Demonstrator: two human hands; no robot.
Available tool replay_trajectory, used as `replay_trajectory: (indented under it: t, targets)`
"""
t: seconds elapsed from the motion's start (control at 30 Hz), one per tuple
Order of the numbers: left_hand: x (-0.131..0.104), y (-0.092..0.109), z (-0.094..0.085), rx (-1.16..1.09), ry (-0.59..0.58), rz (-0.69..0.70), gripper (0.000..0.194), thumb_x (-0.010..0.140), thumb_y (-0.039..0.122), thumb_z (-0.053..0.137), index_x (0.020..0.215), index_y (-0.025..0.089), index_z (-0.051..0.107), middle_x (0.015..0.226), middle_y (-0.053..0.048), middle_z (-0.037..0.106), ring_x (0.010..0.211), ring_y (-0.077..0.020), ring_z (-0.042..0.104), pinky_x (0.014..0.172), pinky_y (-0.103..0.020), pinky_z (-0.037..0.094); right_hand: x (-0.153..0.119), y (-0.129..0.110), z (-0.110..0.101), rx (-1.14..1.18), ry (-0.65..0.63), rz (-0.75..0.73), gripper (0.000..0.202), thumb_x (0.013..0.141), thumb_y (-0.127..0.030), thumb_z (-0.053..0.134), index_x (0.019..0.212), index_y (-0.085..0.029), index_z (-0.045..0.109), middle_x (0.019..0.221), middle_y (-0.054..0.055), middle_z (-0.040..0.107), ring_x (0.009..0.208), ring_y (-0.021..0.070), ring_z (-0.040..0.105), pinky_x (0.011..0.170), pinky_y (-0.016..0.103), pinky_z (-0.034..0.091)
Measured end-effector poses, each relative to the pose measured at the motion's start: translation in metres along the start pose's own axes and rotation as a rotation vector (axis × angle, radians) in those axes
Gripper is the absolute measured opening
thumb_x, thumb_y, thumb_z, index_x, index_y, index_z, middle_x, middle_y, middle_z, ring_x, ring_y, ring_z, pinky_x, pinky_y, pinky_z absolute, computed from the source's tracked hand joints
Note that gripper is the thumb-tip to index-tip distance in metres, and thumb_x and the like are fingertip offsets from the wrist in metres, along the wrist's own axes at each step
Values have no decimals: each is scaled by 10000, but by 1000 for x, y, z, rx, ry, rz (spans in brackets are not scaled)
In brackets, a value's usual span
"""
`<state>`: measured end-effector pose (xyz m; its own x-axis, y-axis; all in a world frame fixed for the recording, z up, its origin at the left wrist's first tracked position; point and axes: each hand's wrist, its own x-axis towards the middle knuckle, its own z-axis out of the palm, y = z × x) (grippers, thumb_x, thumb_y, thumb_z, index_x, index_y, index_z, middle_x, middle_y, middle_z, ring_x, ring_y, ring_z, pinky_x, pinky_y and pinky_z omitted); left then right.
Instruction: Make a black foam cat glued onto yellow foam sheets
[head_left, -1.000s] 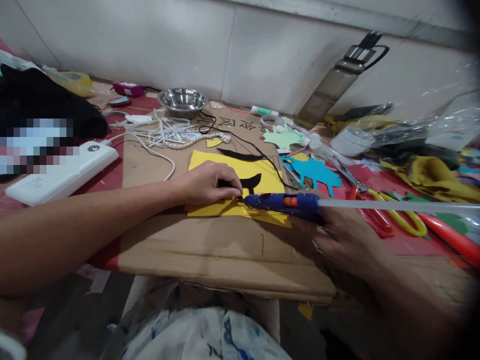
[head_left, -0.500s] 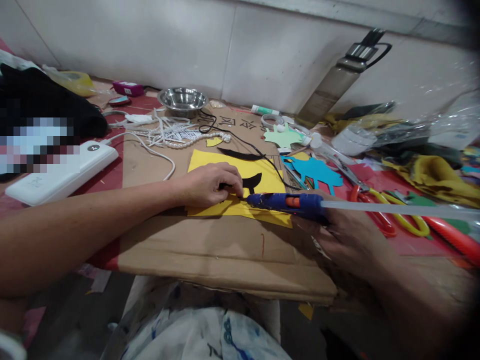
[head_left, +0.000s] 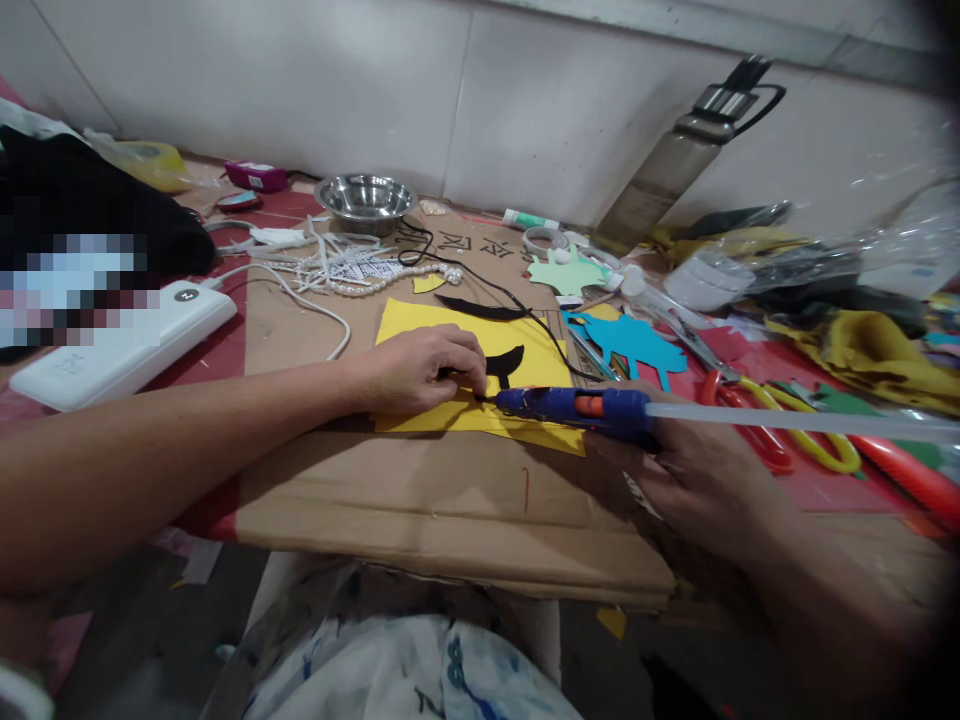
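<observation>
A yellow sheet [head_left: 405, 322] lies on the cardboard, with black cut-out shapes on it. My left hand [head_left: 427, 372] rests on the sheet, its fingers bent and closed on a black cut-out piece [head_left: 504, 362] whose curved end sticks out past the fingertips. My right hand [head_left: 667, 450] is wrapped round a blue hot glue gun [head_left: 574, 403]. The gun's nozzle points left, close to my left fingertips and the lower part of the black piece. A long pale glue stick [head_left: 795, 420] juts from the gun's back. Another black strip [head_left: 480, 308] lies along the sheet's far edge.
Past the sheet stand a metal bowl [head_left: 366, 200] and a tilted-looking water bottle [head_left: 664, 165]. A black cord [head_left: 502, 285] crosses the sheet. At right are a blue cut-out [head_left: 634, 345] and scissors [head_left: 780, 420]; at left, a white power bank [head_left: 124, 345].
Both hands and the glue gun stay almost in place. The nozzle has shifted only very slightly, still close to my left fingertips.
</observation>
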<state>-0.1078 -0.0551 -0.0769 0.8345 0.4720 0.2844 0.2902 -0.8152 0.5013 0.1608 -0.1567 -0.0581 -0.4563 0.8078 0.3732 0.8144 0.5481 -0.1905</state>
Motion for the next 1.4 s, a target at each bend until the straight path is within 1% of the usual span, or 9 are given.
replay_trajectory:
  t: [0.1,0.23,0.4,0.57,0.8,1.03,1.17,1.3,1.4]
  targets:
    - [0,0,0,1,0,5,364,739,-27,497,907,182,744,1041,-60,698,969,-159,639,891,-260,488,-1,1,0,-8,-8,2,215,939,-298,473,1039,-226,649,666,-4,536,501,179,493,454,283,390]
    - [-1,0,-1,3,14,32,345,751,-14,512,917,177,746,1038,-68,698,961,-162,641,880,-258,491,-3,4,1,-6,2,-13,178,925,-287,499,1025,-214,627,735,23,597,588,198,564,502,287,434]
    - [-1,0,0,4,6,41,324,769,5,518,905,189,748,1031,-65,699,955,-161,643,869,-256,491,-3,7,2,-1,17,-24,119,914,-287,508,906,-221,607,641,9,578,510,190,509,467,288,406]
    - [-1,0,0,3,7,47,318,765,13,518,905,179,750,1036,-74,697,958,-165,642,876,-261,490,-2,2,1,19,4,11,116,915,-287,499,912,-227,597,764,30,655,574,193,565,475,288,426]
    - [-1,0,-1,-2,4,42,321,757,9,527,896,194,749,1038,-65,698,960,-165,641,879,-263,488,-2,1,1,3,40,-26,160,922,-284,480,879,-234,627,637,12,583,518,199,549,435,282,392]
    - [-1,1,0,-11,13,45,316,758,5,530,890,187,751,1034,-72,695,958,-169,641,883,-271,487,-1,-1,1,-24,0,19,259,943,-327,444,936,-236,686,660,40,627,550,220,596,461,293,428]
    - [-1,1,0,-8,8,37,328,751,1,527,888,193,755,1037,-69,697,958,-168,641,882,-269,487,-3,0,1,2,6,39,231,923,-330,471,930,-232,681,648,34,620,570,228,609,487,302,461]
    - [-1,0,0,-4,3,34,337,749,3,526,898,197,758,1035,-65,695,955,-162,640,881,-258,488,-5,2,2,36,-8,73,166,890,-299,501,906,-239,655,710,40,660,603,235,623,507,314,484]
    - [-1,0,0,-1,5,45,332,755,11,525,895,201,759,1031,-61,695,956,-159,640,885,-252,488,-6,4,2,-2,19,65,163,887,-328,501,831,-234,622,620,34,616,533,229,585,463,311,453]
